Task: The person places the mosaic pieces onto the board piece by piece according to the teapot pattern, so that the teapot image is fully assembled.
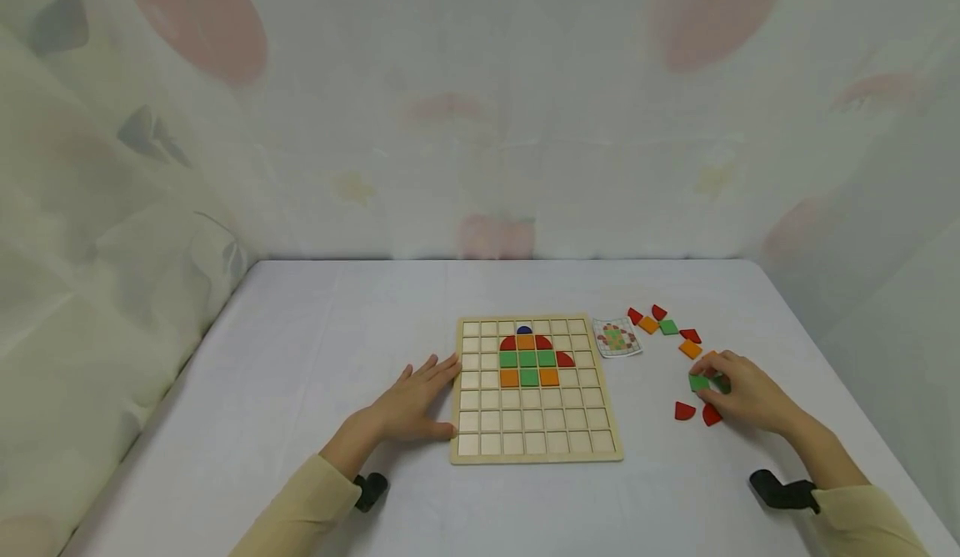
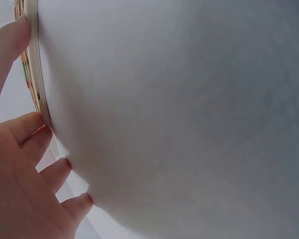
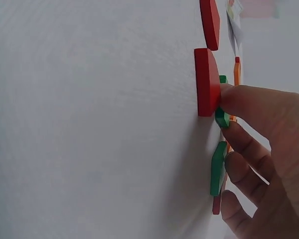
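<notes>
The wooden grid board (image 1: 491,444) lies flat on the table. Coloured tiles fill part of it: a blue piece (image 1: 524,330) on top, then red quarter-rounds (image 1: 566,359), green squares (image 1: 528,358) and orange squares (image 1: 550,377). My left hand (image 1: 412,403) is spread at the board's left edge, thumb and fingertips against the rim. At the right, my right hand (image 1: 750,390) pinches a green square tile (image 1: 699,383) between thumb and index finger. In the right wrist view that green tile (image 3: 222,117) is partly hidden behind the thumb; another green tile (image 3: 218,169) lies under the other fingers.
A small pattern card (image 1: 617,338) lies beside the board's upper right corner. Loose red (image 1: 684,411), orange (image 1: 690,348) and green (image 1: 668,327) tiles are scattered around the right hand and above it. A patterned cloth (image 1: 480,165) hangs behind the table.
</notes>
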Available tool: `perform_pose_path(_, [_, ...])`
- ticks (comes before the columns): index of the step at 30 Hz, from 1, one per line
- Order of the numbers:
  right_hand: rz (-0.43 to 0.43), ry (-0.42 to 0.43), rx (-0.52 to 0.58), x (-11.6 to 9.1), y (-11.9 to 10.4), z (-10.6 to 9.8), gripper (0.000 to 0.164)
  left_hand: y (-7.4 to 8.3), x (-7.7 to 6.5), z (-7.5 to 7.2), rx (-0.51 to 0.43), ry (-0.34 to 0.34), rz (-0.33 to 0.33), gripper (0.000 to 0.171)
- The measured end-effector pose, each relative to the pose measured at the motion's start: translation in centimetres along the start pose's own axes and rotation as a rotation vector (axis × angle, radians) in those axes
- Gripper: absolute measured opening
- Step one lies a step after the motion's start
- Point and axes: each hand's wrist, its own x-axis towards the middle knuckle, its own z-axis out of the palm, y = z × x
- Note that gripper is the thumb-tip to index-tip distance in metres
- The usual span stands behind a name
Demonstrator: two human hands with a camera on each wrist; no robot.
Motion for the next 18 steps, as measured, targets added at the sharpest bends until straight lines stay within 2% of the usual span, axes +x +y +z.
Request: perform_pose_path(18, [-0.017, 0.069, -0.017, -0.1, -0.4, 0.21, 0.025, 0.23, 0.0, -0.16, -0.002, -0.001, -0.008, 0.088])
